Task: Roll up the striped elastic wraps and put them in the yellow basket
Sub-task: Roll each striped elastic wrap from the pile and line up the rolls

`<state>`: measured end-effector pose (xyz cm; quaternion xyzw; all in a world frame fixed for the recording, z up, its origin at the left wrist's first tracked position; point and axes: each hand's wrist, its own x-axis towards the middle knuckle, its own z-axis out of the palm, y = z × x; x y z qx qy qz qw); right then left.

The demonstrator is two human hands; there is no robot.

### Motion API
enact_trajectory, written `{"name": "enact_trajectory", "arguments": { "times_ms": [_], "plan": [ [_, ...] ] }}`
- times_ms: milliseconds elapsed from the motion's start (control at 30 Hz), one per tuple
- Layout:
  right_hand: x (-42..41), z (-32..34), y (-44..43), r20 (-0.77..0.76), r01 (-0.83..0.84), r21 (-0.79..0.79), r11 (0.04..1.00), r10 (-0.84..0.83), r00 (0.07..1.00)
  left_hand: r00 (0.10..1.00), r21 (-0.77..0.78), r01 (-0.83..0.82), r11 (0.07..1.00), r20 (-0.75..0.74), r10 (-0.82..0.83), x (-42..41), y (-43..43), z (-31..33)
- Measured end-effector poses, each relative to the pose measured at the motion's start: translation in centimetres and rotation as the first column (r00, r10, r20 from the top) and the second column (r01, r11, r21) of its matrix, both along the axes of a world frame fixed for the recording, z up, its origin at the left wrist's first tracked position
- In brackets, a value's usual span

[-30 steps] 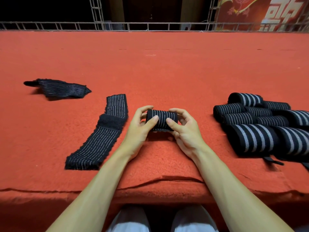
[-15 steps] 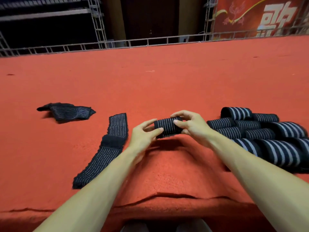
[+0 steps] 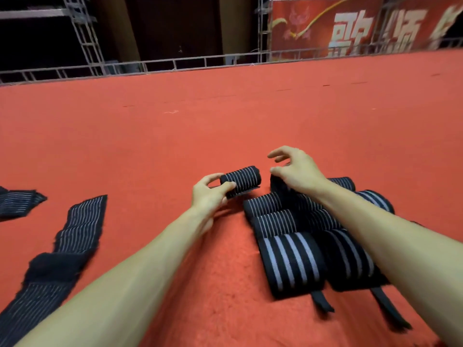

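My left hand [image 3: 209, 194] grips the left end of a small rolled wrap [image 3: 241, 179], black with thin white stripes, held just above the red carpet. My right hand [image 3: 293, 169] hovers to the right of that roll, fingers loosely curled and holding nothing. Under my right forearm lies a pile of rolled wraps [image 3: 295, 256], some with thin stripes and some with broad ones. An unrolled striped wrap [image 3: 62, 249] lies flat at the lower left. Another loose wrap [image 3: 17, 200] lies folded at the left edge. No yellow basket is in view.
The red carpeted surface [image 3: 225, 126] stretches far ahead to a metal truss rail [image 3: 175, 63]. A red banner [image 3: 338, 26] hangs beyond it at the upper right. Loose strap ends [image 3: 323, 303] stick out from the front of the pile.
My right hand has let go of the small roll and lifted away to the right. My left hand alone now holds it. The view has swung right, toward the pile.
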<state>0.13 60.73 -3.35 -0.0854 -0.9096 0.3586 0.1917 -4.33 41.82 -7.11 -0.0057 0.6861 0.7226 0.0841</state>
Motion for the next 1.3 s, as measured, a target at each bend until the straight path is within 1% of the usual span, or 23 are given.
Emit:
{"name": "enact_trajectory", "arguments": {
  "times_ms": [133,200,300,333,433,567,667,767,933,1033,1167,1233,1300],
  "plan": [
    [-0.1,-1.3,1.0,-0.009,-0.004,0.040,0.999,0.005,1.000,0.997,-0.080,0.077,0.994,0.010,-0.076,-0.1,2.2,-2.1],
    [0.1,-1.7,1.2,0.005,-0.035,0.071,0.997,0.035,0.999,0.997,-0.108,0.077,0.991,0.006,-0.077,0.0,2.7,-2.6],
    [0.4,-1.9,0.8,0.036,-0.092,0.102,0.990,0.089,0.995,0.996,-0.249,0.070,0.966,-0.039,-0.082,-0.4,2.9,-3.1],
    [0.6,-1.9,0.5,0.041,-0.094,0.108,0.990,0.090,0.995,0.995,-0.265,0.081,0.961,-0.030,-0.092,-0.5,2.9,-3.0],
    [1.3,-1.5,-0.9,0.067,-0.094,0.136,0.986,0.085,0.994,0.990,-0.269,0.134,0.954,-0.006,-0.140,0.5,2.0,-1.6],
    [2.4,-0.6,-4.0,0.110,-0.141,0.166,0.976,0.124,0.986,0.979,-0.363,0.146,0.920,-0.079,-0.187,1.5,-2.3,0.0],
    [2.9,0.1,-7.4,0.131,-0.187,0.189,0.964,0.164,0.978,0.970,-0.443,0.115,0.889,-0.141,-0.196,2.5,-7.6,1.3],
    [3.0,0.6,-12.0,0.171,-0.263,0.220,0.940,0.228,0.958,0.964,-0.488,0.060,0.871,-0.199,-0.178,3.9,-13.9,2.4],
    [2.9,0.0,-20.8,0.297,-0.436,0.223,0.872,0.365,0.882,0.964,-0.570,-0.078,0.818,-0.253,-0.084,6.4,-25.0,2.6],
    [3.2,-0.9,-25.6,0.356,-0.499,0.186,0.846,0.415,0.837,0.957,-0.581,-0.196,0.790,-0.291,0.024,7.4,-30.5,1.3],
    [3.2,-3.4,-30.7,0.399,-0.513,0.142,0.846,0.425,0.812,0.952,-0.625,-0.285,0.726,-0.273,0.139,8.5,-35.2,-2.2],
    [3.0,-5.0,-32.7,0.420,-0.497,0.128,0.858,0.408,0.811,0.945,-0.677,-0.307,0.669,-0.301,0.130,8.7,-36.0,-4.3],
    [3.0,-6.4,-34.2,0.418,-0.425,0.136,0.895,0.337,0.843,0.945,-0.751,-0.296,0.590,-0.319,0.067,8.8,-36.1,-5.3]
  ]
}}
